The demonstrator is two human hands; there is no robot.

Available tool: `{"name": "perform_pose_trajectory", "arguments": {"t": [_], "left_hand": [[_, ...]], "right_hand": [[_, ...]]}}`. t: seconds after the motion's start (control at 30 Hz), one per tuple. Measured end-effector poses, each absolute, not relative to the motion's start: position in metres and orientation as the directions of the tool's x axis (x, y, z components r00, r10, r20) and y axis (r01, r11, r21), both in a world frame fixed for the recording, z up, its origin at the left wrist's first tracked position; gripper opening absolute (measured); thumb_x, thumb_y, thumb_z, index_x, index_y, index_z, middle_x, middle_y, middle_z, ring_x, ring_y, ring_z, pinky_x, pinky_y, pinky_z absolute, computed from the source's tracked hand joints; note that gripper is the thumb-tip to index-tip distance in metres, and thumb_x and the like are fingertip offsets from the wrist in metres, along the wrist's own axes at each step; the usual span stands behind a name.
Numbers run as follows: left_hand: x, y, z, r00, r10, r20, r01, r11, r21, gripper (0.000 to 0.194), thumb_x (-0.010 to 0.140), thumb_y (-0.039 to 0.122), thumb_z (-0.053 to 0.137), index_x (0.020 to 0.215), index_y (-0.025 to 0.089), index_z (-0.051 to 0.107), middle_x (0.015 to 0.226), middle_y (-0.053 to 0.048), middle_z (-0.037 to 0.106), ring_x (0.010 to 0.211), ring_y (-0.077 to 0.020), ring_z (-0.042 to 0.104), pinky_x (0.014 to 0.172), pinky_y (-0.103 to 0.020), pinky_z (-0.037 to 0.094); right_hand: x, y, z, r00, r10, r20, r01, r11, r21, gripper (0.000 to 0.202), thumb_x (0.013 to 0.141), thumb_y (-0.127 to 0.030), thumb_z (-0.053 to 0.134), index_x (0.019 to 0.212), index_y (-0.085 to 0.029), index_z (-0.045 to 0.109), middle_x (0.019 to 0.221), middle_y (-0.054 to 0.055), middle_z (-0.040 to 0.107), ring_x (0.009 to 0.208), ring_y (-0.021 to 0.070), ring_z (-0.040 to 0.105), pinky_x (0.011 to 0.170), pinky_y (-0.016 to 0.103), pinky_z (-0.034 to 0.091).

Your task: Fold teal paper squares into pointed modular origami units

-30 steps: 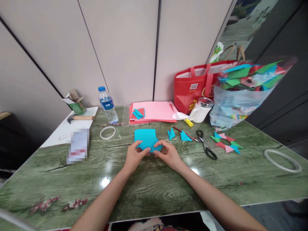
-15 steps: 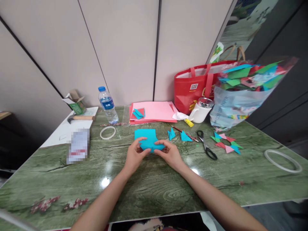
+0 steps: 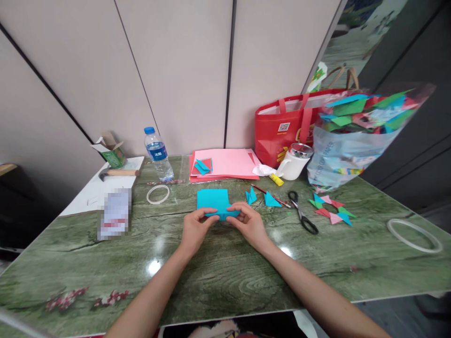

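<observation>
Between my two hands is a folded piece of blue paper point(image 3: 222, 215), narrow and held level just in front of a stack of blue paper squares point(image 3: 212, 197). My left hand point(image 3: 195, 230) pinches its left end between thumb and fingers. On the other end, the thumb and fingers of my right hand point(image 3: 252, 225) are closed in the same way. To the right of the stack lie two folded blue paper pieces, a smaller one point(image 3: 251, 195) and a larger one point(image 3: 272, 199).
Right of my hands are black scissors point(image 3: 302, 213), a ring of folded coloured paper point(image 3: 331, 209) and a tape roll point(image 3: 414, 235). Behind stand a white mug point(image 3: 295, 162), a red bag point(image 3: 269, 134) and pink paper point(image 3: 225, 162). Leftward are a water bottle point(image 3: 157, 154) and a hammer point(image 3: 119, 172).
The blue paper in my hands has tilted and now shows as a narrower strip. My left fingers have shifted slightly down along it. Everything else on the table looks the same.
</observation>
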State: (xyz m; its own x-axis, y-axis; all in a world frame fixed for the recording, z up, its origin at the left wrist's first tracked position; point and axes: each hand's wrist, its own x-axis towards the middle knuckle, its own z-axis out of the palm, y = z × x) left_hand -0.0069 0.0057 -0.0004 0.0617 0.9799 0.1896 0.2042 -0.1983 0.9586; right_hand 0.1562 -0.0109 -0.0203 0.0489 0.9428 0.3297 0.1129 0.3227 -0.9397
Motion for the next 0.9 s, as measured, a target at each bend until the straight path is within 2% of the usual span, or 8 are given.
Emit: {"name": "perform_pose_trajectory", "arguments": {"t": [0.1, 0.27, 0.53, 0.6, 0.77, 0.83, 0.9], "left_hand": [[-0.0066, 0.0047, -0.0013, 0.064, 0.978, 0.197, 0.217, -0.206, 0.954, 0.017, 0.060, 0.031, 0.069, 0.072, 0.019, 0.069, 0.074, -0.003, 0.069, 0.068, -0.0194, 0.061, 0.067, -0.030, 0.048], [-0.0063, 0.0031, -0.0012, 0.054, 0.975, 0.215, 0.228, -0.222, 0.948, 0.017, 0.061, 0.032, 0.067, 0.072, 0.019, 0.069, 0.071, -0.002, 0.068, 0.064, -0.0180, 0.059, 0.063, -0.029, 0.047], [-0.0059, 0.0031, 0.0057, 0.120, 0.989, 0.084, 0.064, -0.092, 0.994, 0.024, 0.062, 0.031, 0.067, 0.080, 0.015, 0.066, 0.069, -0.003, 0.067, 0.061, -0.0149, 0.059, 0.057, -0.023, 0.046], [-0.0061, 0.0027, 0.0068, 0.144, 0.987, 0.071, 0.047, -0.079, 0.996, 0.026, 0.063, 0.031, 0.067, 0.083, 0.015, 0.065, 0.074, -0.005, 0.068, 0.067, -0.0168, 0.061, 0.061, -0.025, 0.048], [-0.0057, 0.0025, 0.0074, 0.162, 0.981, 0.106, 0.040, -0.114, 0.993, 0.024, 0.062, 0.029, 0.067, 0.082, 0.015, 0.067, 0.103, -0.010, 0.064, 0.091, -0.0233, 0.060, 0.079, -0.034, 0.047], [-0.0058, 0.0035, 0.0051, 0.134, 0.983, 0.122, 0.066, -0.132, 0.989, 0.023, 0.062, 0.029, 0.067, 0.081, 0.016, 0.067, 0.103, -0.010, 0.064, 0.093, -0.0238, 0.059, 0.082, -0.035, 0.046], [-0.0064, 0.0049, 0.0016, 0.096, 0.985, 0.143, 0.112, -0.153, 0.982, 0.021, 0.063, 0.029, 0.067, 0.079, 0.017, 0.068, 0.095, -0.009, 0.067, 0.091, -0.0232, 0.060, 0.081, -0.036, 0.045]], "right_hand": [[0.1570, -0.0110, -0.0205, 0.058, 0.930, 0.364, 0.144, 0.353, -0.925, 0.015, 0.068, -0.029, 0.065, 0.082, -0.024, 0.064, 0.099, 0.007, 0.052, 0.088, 0.0206, 0.054, 0.064, 0.030, 0.050], [0.1575, -0.0103, -0.0207, 0.057, 0.925, 0.376, 0.135, 0.366, -0.921, 0.013, 0.068, -0.030, 0.065, 0.080, -0.023, 0.064, 0.096, 0.007, 0.056, 0.091, 0.0217, 0.054, 0.068, 0.033, 0.050], [0.1578, -0.0113, -0.0145, 0.070, 0.914, 0.401, 0.076, 0.396, -0.915, 0.015, 0.067, -0.028, 0.066, 0.079, -0.022, 0.061, 0.096, 0.007, 0.054, 0.092, 0.0211, 0.054, 0.070, 0.032, 0.050], [0.1579, -0.0115, -0.0127, 0.078, 0.918, 0.390, 0.048, 0.387, -0.921, 0.016, 0.067, -0.029, 0.067, 0.080, -0.022, 0.061, 0.098, 0.008, 0.052, 0.092, 0.0211, 0.053, 0.069, 0.032, 0.050], [0.1585, -0.0106, -0.0136, 0.094, 0.916, 0.390, 0.018, 0.390, -0.921, 0.017, 0.066, -0.031, 0.067, 0.079, -0.022, 0.062, 0.098, 0.007, 0.052, 0.093, 0.0209, 0.053, 0.073, 0.034, 0.050], [0.1589, -0.0097, -0.0158, 0.105, 0.911, 0.399, 0.040, 0.397, -0.917, 0.016, 0.066, -0.030, 0.067, 0.078, -0.021, 0.062, 0.095, 0.007, 0.055, 0.092, 0.0207, 0.054, 0.076, 0.035, 0.049], [0.1593, -0.0085, -0.0181, 0.119, 0.906, 0.407, 0.053, 0.403, -0.914, 0.016, 0.066, -0.029, 0.067, 0.079, -0.022, 0.062, 0.092, 0.006, 0.056, 0.090, 0.0205, 0.055, 0.078, 0.035, 0.048]]}}
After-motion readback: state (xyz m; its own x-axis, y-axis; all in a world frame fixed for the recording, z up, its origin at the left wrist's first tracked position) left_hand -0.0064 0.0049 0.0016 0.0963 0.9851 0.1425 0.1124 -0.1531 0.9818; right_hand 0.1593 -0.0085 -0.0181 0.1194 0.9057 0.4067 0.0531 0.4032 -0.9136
